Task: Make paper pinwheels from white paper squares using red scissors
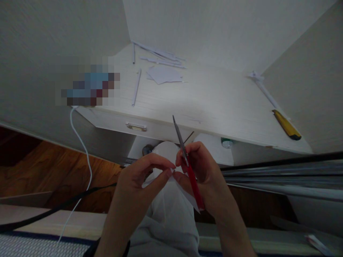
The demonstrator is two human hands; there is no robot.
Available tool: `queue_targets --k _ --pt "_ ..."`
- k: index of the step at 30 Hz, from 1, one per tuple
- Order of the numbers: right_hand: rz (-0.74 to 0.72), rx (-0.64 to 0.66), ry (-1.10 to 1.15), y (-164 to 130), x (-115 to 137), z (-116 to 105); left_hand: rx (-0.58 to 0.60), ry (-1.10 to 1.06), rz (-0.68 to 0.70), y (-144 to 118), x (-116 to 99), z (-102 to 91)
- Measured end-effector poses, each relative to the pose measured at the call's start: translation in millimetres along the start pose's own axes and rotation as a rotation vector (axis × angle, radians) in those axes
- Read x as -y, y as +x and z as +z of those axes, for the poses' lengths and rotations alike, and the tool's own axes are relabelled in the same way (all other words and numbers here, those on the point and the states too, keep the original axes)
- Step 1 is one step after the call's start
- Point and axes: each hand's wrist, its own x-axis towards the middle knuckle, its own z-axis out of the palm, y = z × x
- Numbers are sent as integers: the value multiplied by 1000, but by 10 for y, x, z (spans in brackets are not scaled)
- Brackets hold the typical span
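Note:
My left hand (139, 182) pinches a small piece of white paper (187, 194) between thumb and fingertips, in front of my lap. My right hand (203, 175) touches the same paper and also holds red-handled scissors (187, 160), blades closed and pointing up toward the desk edge. The paper is mostly hidden behind the fingers. Both hands meet fingertip to fingertip below the desk front.
A pale wooden desk (214, 100) carries rolled paper strips (160, 59), a flat paper sheet (164, 75), one paper stick (136, 87) and a yellow utility knife (286, 125). A drawer handle (136, 126) and a white cable (80, 142) lie left.

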Motion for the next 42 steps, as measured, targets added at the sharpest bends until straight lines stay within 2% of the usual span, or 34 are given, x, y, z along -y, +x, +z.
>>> queue_targets --k 8,19,26,32,39,42 --pt "21 -20 88 -13 -10 6 7 -60 -39 17 1 17" --pt "41 -3 205 1 1 -7 -23 21 -98 27 -46 7" --pt "102 -70 200 -95 10 -174 -97 105 -106 31 7 15" --pt "154 -57 202 -99 -54 -219 -163 162 -127 51 -16 4" --pt "117 -43 259 -136 -39 -315 -145 166 -143 64 12 7" --pt "45 -35 317 -187 -97 -406 -203 121 -153 62 45 -7"
